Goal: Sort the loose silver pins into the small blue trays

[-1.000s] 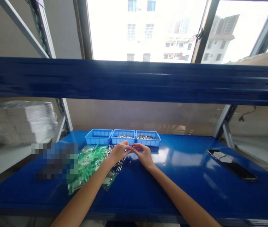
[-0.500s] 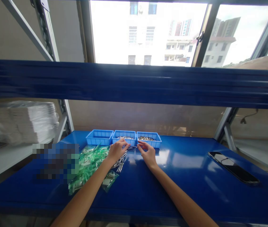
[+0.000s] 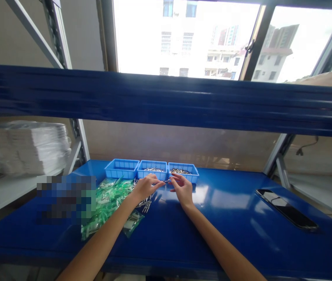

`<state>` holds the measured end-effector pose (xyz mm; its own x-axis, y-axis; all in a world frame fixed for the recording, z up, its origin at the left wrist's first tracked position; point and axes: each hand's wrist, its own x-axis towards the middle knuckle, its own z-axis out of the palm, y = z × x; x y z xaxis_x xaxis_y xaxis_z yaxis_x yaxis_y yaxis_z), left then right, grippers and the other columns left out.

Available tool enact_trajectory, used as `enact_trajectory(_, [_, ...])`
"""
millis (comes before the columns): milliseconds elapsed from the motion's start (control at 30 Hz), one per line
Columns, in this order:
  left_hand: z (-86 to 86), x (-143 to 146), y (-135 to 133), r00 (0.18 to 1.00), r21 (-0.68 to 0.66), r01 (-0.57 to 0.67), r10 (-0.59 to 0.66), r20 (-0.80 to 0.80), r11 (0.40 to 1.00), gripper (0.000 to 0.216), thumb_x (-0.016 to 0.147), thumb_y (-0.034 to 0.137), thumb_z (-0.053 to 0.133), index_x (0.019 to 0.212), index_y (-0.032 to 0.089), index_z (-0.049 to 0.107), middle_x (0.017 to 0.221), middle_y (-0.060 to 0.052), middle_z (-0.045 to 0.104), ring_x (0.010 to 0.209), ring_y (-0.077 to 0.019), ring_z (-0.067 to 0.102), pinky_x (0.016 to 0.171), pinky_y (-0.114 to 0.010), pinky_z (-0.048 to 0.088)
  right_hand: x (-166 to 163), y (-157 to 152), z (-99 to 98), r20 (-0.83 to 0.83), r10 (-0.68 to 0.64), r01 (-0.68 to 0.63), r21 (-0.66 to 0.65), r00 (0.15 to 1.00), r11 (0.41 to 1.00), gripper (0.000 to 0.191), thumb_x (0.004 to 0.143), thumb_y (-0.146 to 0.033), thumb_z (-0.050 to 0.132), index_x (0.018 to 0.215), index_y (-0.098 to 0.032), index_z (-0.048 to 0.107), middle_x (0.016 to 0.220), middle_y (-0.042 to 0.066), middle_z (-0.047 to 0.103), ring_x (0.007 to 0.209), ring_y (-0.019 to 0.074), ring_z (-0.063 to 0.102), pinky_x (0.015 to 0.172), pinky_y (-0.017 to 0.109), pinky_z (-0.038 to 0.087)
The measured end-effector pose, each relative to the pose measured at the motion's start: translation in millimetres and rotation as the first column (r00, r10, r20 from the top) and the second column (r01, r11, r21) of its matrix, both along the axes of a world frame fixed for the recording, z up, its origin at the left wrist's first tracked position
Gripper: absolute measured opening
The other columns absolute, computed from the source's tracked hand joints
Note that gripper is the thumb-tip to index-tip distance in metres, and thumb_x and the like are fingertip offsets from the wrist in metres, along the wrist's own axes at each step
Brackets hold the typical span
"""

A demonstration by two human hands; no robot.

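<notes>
My left hand [image 3: 146,188] and my right hand [image 3: 182,190] meet just in front of the blue trays, fingertips pinched close together. Between them runs a small thin metal rod [image 3: 167,180], which both hands seem to grip; its exact kind is too small to make out. Under and beside my left hand lies a loose pile of shiny metal rods [image 3: 146,204], partly covered by the hand. Short metal pieces fill the bottom of the middle tray [image 3: 151,176] and the right tray [image 3: 195,177], while the left tray [image 3: 121,173] shows a bare inside.
Green-tinted plastic bags [image 3: 107,203] with metal parts are heaped left of my forearm, a single bag [image 3: 133,223] nearer. A phone [image 3: 285,208] lies at the right. A blue shelf beam [image 3: 166,99] crosses above the blue table [image 3: 177,242]. Wrapped stacks [image 3: 37,148] stand left.
My left fingertips have moved right, closer to my right hand, and the thin rod now spans the gap between them. The whole view has shifted slightly.
</notes>
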<state>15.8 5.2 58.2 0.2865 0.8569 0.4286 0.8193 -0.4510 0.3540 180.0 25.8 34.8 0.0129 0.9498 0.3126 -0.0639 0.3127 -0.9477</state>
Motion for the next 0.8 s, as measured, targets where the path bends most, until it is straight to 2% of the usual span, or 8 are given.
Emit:
enact_trajectory(133, [-0.9, 3, 0, 0.999, -0.022, 0.019, -0.018, 0.043, 1.0, 0.043, 0.079, 0.054, 0.038, 0.086, 0.025, 0.068, 0.083, -0.001, 0.06, 0.076, -0.0141, 0.055, 0.057, -0.021, 0.035, -1, 1, 4.4, -0.176, -0.05, 0.024, -0.144, 0.983, 0.989, 0.041, 0.063, -0.037, 0.064, 0.096, -0.012, 0.058, 0.084, 0.008, 0.065, 0.075, 0.0209, 0.064, 0.05, 0.027, 0.054])
enact_trajectory(300, [-3.8, 2, 3, 0.996, 0.019, 0.002, -0.004, 0.09, 1.0, 0.04, 0.08, 0.05, 0.041, 0.076, 0.021, 0.068, 0.077, -0.001, 0.06, 0.069, -0.0122, 0.054, 0.057, -0.021, 0.035, -4, -3, 5.5, -0.222, 0.015, -0.067, -0.227, 0.975, 0.971, 0.048, 0.06, -0.034, 0.068, 0.101, -0.013, 0.057, 0.086, 0.008, 0.066, 0.081, 0.0215, 0.063, 0.055, 0.027, 0.055])
enact_trajectory(433, [-2.6, 0, 7, 0.976, 0.033, -0.054, 0.046, 0.214, 0.998, 0.039, 0.077, 0.05, 0.046, 0.07, 0.018, 0.067, 0.075, -0.003, 0.061, 0.066, -0.0127, 0.053, 0.062, -0.024, 0.039, -6, -4, 3.5, -0.326, 0.026, -0.133, -0.309, 0.945, 0.942, 0.044, 0.061, -0.03, 0.069, 0.101, -0.016, 0.057, 0.094, 0.009, 0.065, 0.089, 0.0218, 0.062, 0.064, 0.028, 0.055])
enact_trajectory(567, [3.0, 1, 7, 0.925, -0.015, -0.041, 0.043, 0.377, 0.999, 0.036, 0.072, 0.05, 0.053, 0.078, 0.018, 0.068, 0.077, -0.004, 0.064, 0.066, -0.0133, 0.054, 0.066, -0.026, 0.043, -5, -1, 2.7, -0.46, -0.032, -0.179, -0.407, 0.887, 0.896, 0.039, 0.063, -0.023, 0.066, 0.101, -0.019, 0.057, 0.099, 0.007, 0.065, 0.096, 0.0203, 0.059, 0.071, 0.027, 0.054])
enact_trajectory(667, [7.3, 3, 5, 0.891, -0.097, 0.025, 0.022, 0.453, 0.995, 0.037, 0.07, 0.051, 0.054, 0.084, 0.019, 0.067, 0.082, -0.004, 0.066, 0.067, -0.0133, 0.055, 0.064, -0.025, 0.044, -4, -1, 4.0, -0.479, -0.02, -0.206, -0.415, 0.878, 0.886, 0.039, 0.065, -0.021, 0.065, 0.103, -0.021, 0.056, 0.097, 0.006, 0.065, 0.099, 0.0199, 0.058, 0.073, 0.028, 0.053])
enact_trajectory(800, [9.0, 5, 4, 0.863, -0.134, 0.054, 0.021, 0.505, 0.99, 0.036, 0.069, 0.048, 0.055, 0.082, 0.018, 0.068, 0.079, -0.004, 0.067, 0.066, -0.0139, 0.057, 0.06, -0.024, 0.045, -7, -6, 8.3, -0.479, 0.095, -0.308, -0.39, 0.873, 0.868, 0.042, 0.065, -0.021, 0.065, 0.105, -0.021, 0.056, 0.099, 0.006, 0.065, 0.099, 0.0193, 0.058, 0.072, 0.025, 0.052])
